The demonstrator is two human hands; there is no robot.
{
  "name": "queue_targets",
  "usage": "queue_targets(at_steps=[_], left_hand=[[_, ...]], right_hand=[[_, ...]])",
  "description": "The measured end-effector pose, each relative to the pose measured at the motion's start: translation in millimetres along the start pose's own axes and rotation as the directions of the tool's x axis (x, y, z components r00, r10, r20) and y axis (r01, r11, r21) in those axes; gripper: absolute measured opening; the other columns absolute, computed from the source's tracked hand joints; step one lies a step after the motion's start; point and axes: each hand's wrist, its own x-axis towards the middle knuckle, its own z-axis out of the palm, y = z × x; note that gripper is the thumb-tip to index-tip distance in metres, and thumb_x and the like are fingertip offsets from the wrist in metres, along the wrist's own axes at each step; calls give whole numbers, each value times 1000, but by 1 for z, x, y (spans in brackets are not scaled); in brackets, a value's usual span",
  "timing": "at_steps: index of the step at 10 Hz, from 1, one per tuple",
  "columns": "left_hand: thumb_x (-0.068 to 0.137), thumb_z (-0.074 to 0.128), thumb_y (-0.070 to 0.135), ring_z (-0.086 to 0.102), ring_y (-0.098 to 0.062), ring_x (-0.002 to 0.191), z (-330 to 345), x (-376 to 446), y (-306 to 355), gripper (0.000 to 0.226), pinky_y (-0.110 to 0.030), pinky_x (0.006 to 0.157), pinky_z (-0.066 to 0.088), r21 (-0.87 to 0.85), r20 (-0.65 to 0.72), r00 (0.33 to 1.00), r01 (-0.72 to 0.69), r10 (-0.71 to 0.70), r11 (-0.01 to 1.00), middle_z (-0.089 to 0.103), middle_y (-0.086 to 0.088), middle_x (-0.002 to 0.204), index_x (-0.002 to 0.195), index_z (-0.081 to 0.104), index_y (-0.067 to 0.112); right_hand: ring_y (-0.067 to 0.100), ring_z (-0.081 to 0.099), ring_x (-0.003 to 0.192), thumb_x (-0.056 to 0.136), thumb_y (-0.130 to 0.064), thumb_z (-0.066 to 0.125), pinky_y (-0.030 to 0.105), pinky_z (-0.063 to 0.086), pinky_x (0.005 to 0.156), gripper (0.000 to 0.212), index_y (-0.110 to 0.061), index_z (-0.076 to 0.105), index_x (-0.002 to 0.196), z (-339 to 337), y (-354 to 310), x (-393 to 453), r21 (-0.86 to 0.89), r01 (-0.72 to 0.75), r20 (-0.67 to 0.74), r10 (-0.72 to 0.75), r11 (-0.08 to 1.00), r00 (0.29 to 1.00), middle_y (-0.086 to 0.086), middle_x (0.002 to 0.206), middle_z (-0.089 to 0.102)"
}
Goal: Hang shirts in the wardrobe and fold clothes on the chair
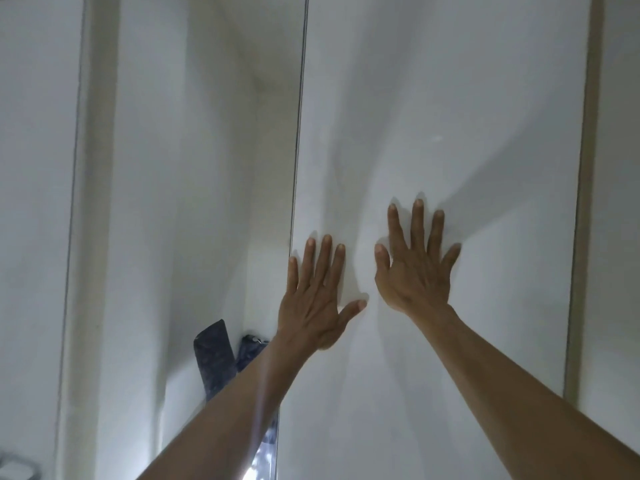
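Both palms flat on the wardrobe door (450, 133), fingers spread, gripping nothing: left hand (317, 299) beside the door's left edge, right hand (415, 268) further in. Dark clothes (214, 358) show left of that edge. Best push evenly, sliding it smoothly.

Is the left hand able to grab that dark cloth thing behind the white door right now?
Probably not yet. The left hand lies flat on the white door near its edge, and the dark cloth sits beyond that edge, behind the forearm. The narrow gap looks too tight to reach through.
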Motion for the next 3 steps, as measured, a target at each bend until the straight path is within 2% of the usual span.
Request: queue_targets(at_steps=[1, 3], left_hand=[[94, 21, 76, -28, -27, 148, 7, 1, -3, 93, -52, 121, -8, 12, -2, 1000, -4, 4, 1000, -30, -5, 161, 155, -19, 18], [99, 24, 68, -27, -27, 149, 7, -7, 3, 85, -49, 121, -8, -9, -23, 1000, -1, 1, 1000, -29, -6, 162, 156, -17, 20]], right_hand=[[28, -33, 147, 103, -51, 15, 65, -8, 115, 64, -40, -24, 153, 10, 0, 1, -40, 10, -43, -11, 999, 999, -3, 161, -32], [28, -27, 149, 106, -44, 17, 58, 0, 119, 62, -35, -19, 155, 18, -1, -15, -27, 47, -80, -49, 999, 996, 0, 163, -30]])
